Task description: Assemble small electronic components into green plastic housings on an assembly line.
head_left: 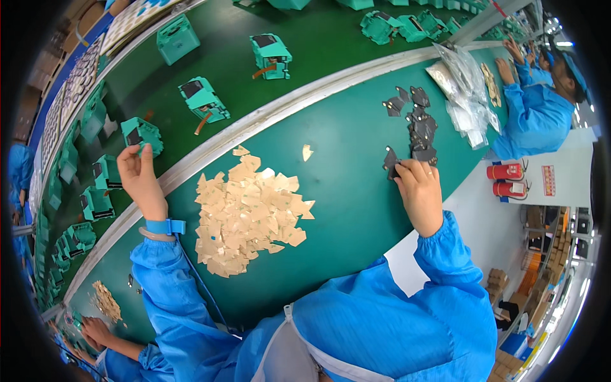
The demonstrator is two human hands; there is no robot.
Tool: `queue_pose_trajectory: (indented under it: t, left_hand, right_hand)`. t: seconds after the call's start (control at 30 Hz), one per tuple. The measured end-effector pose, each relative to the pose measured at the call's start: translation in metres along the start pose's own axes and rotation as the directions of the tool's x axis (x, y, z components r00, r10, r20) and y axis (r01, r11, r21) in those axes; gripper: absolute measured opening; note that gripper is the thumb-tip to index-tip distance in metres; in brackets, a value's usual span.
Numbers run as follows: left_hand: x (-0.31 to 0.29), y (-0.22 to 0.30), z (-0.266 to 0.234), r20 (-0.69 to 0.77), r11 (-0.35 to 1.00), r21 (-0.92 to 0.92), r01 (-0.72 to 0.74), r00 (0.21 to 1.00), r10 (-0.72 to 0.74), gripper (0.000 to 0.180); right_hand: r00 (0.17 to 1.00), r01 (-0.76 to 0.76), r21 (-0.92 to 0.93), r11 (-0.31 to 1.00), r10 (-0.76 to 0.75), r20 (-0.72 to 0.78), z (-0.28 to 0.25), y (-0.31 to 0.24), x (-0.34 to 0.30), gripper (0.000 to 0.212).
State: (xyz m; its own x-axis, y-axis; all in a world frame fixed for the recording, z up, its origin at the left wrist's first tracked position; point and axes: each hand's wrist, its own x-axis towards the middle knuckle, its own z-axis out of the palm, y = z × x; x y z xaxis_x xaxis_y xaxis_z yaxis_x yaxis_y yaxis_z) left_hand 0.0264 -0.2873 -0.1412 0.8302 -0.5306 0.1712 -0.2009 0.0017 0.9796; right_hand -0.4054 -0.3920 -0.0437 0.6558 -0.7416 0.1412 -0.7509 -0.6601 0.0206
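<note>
In the head view, extends the left hand (145,184) over a pale rail (312,94) and touches the near side of a teal housing (141,132) on the dark green belt (324,44), with thumb and fingertips slightly apart; cannot tell whether clamped on it. Wears a blue strap (167,226) on the left wrist. Rests the right hand (420,191) over the green table (350,210), with bent fingers drawn together at the edge of a flat black piece (389,158), just beside a cluster of black pieces (421,127); cannot tell whether pinched on it. Has a broad heap of tan pieces (251,216) on the table between both hands, and clear plastic bags (468,95) beyond the black cluster, near a co-worker's blue sleeve (541,114).
</note>
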Motion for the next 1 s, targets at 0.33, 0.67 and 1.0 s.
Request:
queue_pose_trajectory:
  t: [0.33, 0.67, 1.0]
  left_hand:
    - [-0.060, 0.056, -0.003, -0.110, 0.999, -0.020, 0.033, 0.993, -0.035, 0.028]
    - [-0.166, 0.126, 0.019, 0.408, 0.850, -0.402, 0.341, 0.898, -0.167, 0.037]
    - [-0.167, 0.125, 0.035, 0.678, 0.698, -0.359, 0.619, 0.687, -0.260, 0.030]
  right_hand:
    - [0.987, -0.035, -0.053, 0.998, 0.026, -0.160, -0.005, 0.006, -0.002, 0.017]
    - [0.952, -0.103, 0.087, 0.991, 0.123, -0.280, -0.025, -0.016, 0.031, 0.016]
    - [0.936, -0.219, 0.918, 0.330, -0.192, 0.293, -0.039, -0.122, 0.057, 0.018]
